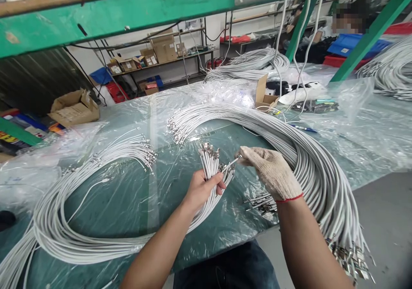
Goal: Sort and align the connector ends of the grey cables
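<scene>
2 hands: left hand (pixel 202 187) clenched round cables (pixel 210 164), right hand (pixel 271 171) pinched on 1 tip (pixel 238 156)

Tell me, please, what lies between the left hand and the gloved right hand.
In the head view, cable ends held by the left hand lie there, one reaching toward the right hand.

Workshop with cable bundles (pixel 86 251), shelved cartons (pixel 164 47)

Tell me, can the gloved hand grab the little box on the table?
Probably not directly: the right hand pinches a cable end, and a thick cable bundle crosses the way to the box.
</scene>
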`<state>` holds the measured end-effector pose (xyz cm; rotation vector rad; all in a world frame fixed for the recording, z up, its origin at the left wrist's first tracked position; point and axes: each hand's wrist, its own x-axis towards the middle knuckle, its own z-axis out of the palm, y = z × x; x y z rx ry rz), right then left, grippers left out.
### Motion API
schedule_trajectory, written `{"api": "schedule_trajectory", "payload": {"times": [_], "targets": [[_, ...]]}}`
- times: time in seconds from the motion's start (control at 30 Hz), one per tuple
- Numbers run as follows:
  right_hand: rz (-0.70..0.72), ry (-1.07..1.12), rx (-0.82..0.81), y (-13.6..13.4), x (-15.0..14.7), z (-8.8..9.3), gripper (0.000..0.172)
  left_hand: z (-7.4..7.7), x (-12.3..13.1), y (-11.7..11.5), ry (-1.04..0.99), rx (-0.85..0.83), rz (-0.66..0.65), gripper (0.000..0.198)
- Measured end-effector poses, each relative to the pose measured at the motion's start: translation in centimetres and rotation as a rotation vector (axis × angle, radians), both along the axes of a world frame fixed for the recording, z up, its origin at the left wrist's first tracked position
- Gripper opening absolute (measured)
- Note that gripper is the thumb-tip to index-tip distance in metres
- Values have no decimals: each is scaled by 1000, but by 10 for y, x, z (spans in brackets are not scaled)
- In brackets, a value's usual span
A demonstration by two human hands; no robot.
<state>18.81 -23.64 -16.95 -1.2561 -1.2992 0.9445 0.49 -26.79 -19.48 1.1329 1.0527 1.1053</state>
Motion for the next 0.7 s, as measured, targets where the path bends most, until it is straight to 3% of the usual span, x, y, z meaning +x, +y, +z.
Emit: {"api": "schedule_trajectory", "payload": {"times": [0.13,0.23,0.43,0.57,0.7], "targets": [[-26,-35,-62,1,-1,3,49,1,1,0,2,-7,-15,36],[-60,-55,-18,1,-6,0,48,-3,2,1,-25,-31,1,37],[253,50,-41,4,-23,-28,48,-15,2,5,-70,-49,66,34],[124,-282,-120,8,-18,-38,52,-11,0,7,-45,-2,200,29],[-45,-794,-166,6,-11,-29,54,-6,0,6,-129,-63,134,31]]}}
